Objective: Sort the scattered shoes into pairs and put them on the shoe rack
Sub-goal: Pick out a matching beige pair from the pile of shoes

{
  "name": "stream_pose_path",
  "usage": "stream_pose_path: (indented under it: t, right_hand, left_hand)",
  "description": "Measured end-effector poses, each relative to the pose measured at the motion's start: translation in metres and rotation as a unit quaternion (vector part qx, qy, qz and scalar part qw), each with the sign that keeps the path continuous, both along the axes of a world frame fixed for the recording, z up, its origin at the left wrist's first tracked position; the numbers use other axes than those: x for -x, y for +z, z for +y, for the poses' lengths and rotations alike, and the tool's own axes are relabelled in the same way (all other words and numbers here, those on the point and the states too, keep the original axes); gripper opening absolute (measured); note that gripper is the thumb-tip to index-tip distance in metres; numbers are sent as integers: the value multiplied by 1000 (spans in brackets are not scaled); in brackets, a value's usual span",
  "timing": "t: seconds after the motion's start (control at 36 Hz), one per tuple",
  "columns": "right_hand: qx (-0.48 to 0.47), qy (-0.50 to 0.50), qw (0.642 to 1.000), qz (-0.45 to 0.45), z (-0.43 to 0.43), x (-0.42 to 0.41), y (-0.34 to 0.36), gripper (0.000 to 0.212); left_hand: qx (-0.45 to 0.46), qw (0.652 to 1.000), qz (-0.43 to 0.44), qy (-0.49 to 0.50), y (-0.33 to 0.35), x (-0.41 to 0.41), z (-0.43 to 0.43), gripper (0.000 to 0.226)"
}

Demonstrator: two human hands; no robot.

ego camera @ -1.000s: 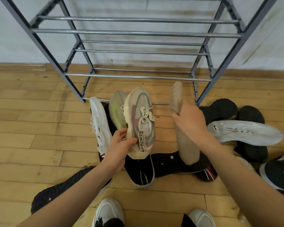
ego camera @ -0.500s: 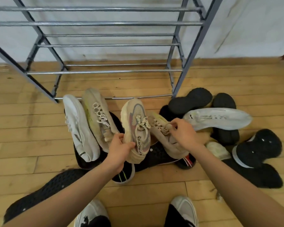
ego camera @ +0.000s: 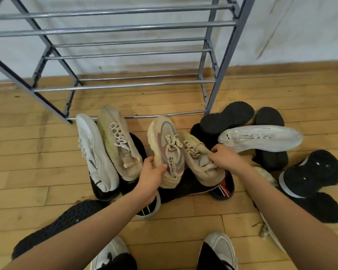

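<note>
My left hand (ego camera: 150, 173) grips the heel of a cream sneaker with red and grey panels (ego camera: 165, 149), toe pointing at the rack. My right hand (ego camera: 223, 157) pinches the collar of a beige sneaker with lime trim (ego camera: 198, 158) beside it. Its matching beige shoe (ego camera: 119, 143) lies to the left on the floor, next to a white sneaker (ego camera: 95, 152). Another white sneaker (ego camera: 261, 138) lies on its side at the right. The grey metal shoe rack (ego camera: 125, 85) stands behind the pile with bare rails.
Several black shoes lie about: soles up at the right (ego camera: 227, 118), a black and white one (ego camera: 310, 174), one under the held shoes (ego camera: 193, 189), a black mesh one (ego camera: 70, 215) at lower left. My own feet (ego camera: 220, 248) are at the bottom. Wooden floor, white wall behind.
My right hand turned the beige shoe from sole-up to laces-up and lowered it beside the cream sneaker. The view shifted right.
</note>
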State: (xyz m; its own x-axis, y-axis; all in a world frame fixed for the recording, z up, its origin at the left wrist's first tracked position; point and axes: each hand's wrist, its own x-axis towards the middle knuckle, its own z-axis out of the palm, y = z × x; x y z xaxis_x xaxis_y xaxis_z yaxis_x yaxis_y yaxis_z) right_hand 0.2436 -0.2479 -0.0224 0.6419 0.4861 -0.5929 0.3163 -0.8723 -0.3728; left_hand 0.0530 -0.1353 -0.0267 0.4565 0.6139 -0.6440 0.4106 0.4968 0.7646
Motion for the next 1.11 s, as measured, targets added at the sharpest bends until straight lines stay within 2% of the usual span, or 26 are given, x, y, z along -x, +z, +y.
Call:
stream_pose_path:
  t: [0.06,0.08,0.11,0.14,0.19,0.22,0.25,0.36,0.47,0.56,0.61,0.67,0.72,0.78,0.83,0.92,1.03,1.11]
  right_hand:
    - [-27,-31,998,-43,0,-1,2,21]
    - [-41,-49,996,-61,0,0,3,27]
    - [-57,-60,994,-77,-1,2,3,32]
    - [-66,-52,992,-94,-1,5,3,36]
    - [-58,-2,990,-128,-3,11,0,43]
    - [-47,14,990,-135,-4,14,-2,45]
    - [-33,16,991,-127,-5,16,-4,45]
    - [1,18,997,-80,-12,13,-10,46]
    - [-3,10,1000,2,-15,4,-7,50]
    - [19,28,999,43,-11,6,2,55]
    - [39,32,996,70,-7,10,9,62]
    - [47,-11,990,133,-2,14,18,71]
    - [22,-37,981,188,1,18,27,75]
    - [-30,-58,972,225,3,22,33,69]
    - [-82,-95,960,249,3,27,39,61]
    - [-135,-114,958,227,3,33,46,62]
    - [-164,-46,980,103,2,30,57,65]
    - [-210,-60,967,128,6,23,64,64]
  left_hand:
    - [-72,992,44,-90,-1,-11,6,41]
    - [-135,974,88,-158,-3,-16,9,38]
    - [-212,937,143,-238,-5,-18,13,38]
    - [-296,879,199,-315,-6,-19,16,41]
    - [-453,736,280,-418,-9,-15,20,50]
    - [-508,684,291,-435,-10,-11,22,50]
    - [-538,660,290,-436,-10,-7,25,46]
    - [-583,659,264,-396,-5,16,37,41]
    - [-584,676,295,-339,-1,45,49,48]
    - [-578,660,325,-354,-2,57,53,61]
    - [-578,647,342,-361,-2,57,52,60]
    - [-581,635,347,-372,-2,54,51,56]
    - [-583,617,348,-397,-1,51,52,61]
    - [-580,601,352,-423,2,49,54,71]
    - [-583,597,346,-429,5,48,55,69]
    - [-576,632,308,-418,10,47,53,61]
    - [-594,686,231,-350,27,47,54,52]
    - [-593,719,181,-314,45,45,60,57]
